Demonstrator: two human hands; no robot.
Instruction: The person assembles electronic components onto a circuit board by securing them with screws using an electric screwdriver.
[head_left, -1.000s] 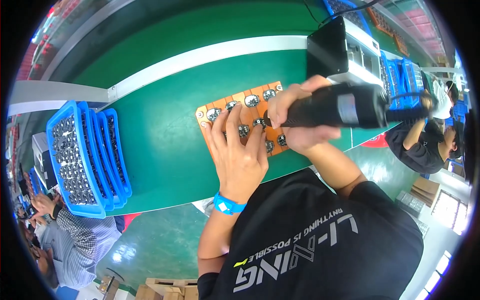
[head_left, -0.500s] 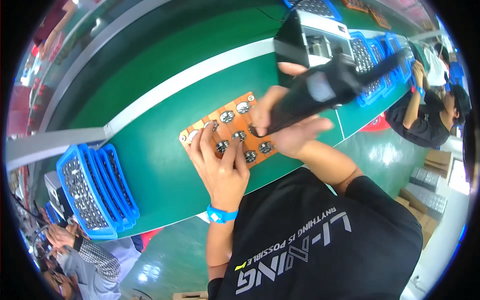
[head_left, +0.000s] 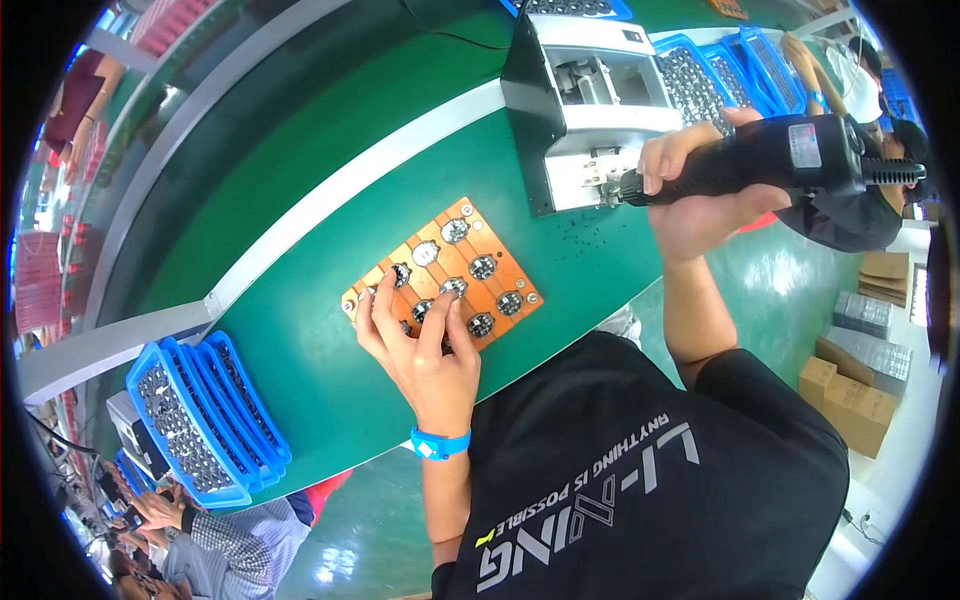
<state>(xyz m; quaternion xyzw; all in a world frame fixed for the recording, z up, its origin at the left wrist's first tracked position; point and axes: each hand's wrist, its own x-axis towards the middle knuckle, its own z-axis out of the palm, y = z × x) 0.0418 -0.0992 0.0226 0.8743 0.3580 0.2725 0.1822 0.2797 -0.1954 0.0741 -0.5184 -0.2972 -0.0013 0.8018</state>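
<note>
The left hand (head_left: 425,350) lies spread, fingers pressing the orange fixture board (head_left: 447,272) of round metal parts flat on the green table (head_left: 300,330). Up and to its right, the right hand (head_left: 700,185) wraps tight round a black electric screwdriver (head_left: 770,160), its tip at the grey feeder box (head_left: 590,95). Stacked blue trays (head_left: 205,420) sit left of the left hand.

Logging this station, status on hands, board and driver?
Left hand flat on orange board, fingers spread over its round parts. Right hand grips black driver, tip at grey feeder box, off the board. Nothing blocking.
</note>
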